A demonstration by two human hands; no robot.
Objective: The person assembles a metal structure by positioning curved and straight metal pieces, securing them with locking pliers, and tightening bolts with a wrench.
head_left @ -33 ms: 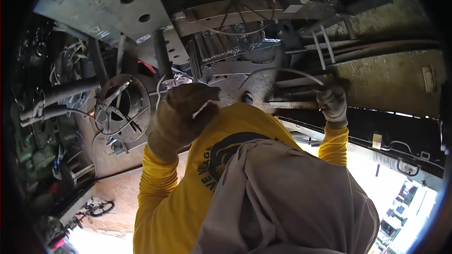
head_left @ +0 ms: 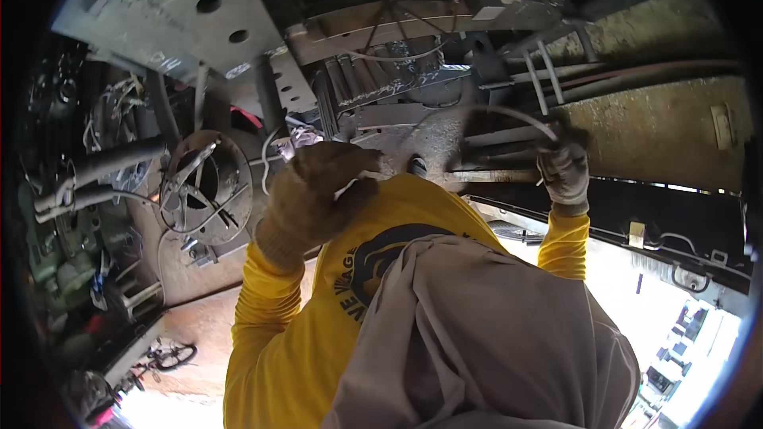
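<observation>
Right hand [head_left: 567,173] is clasping a cable [head_left: 518,114], fully wrapped.
The thin, grey cable is arching leftward, far end blurring; left hand [head_left: 314,199] is curling, its hold unclear.

The left hand in a brown fabric work glove [head_left: 318,195] now sits slightly farther right, and the bright sliver between its thumb and fingers [head_left: 350,159] looks shorter. The right hand in a dirty pale glove [head_left: 563,171] is a touch farther right too, and the thin grey curved cable [head_left: 520,115] running into it bows higher and more roundly. The view tilts slightly: the grey steel plate with round holes [head_left: 159,16] appears lower, the rusty tan panel [head_left: 652,119] higher.
</observation>
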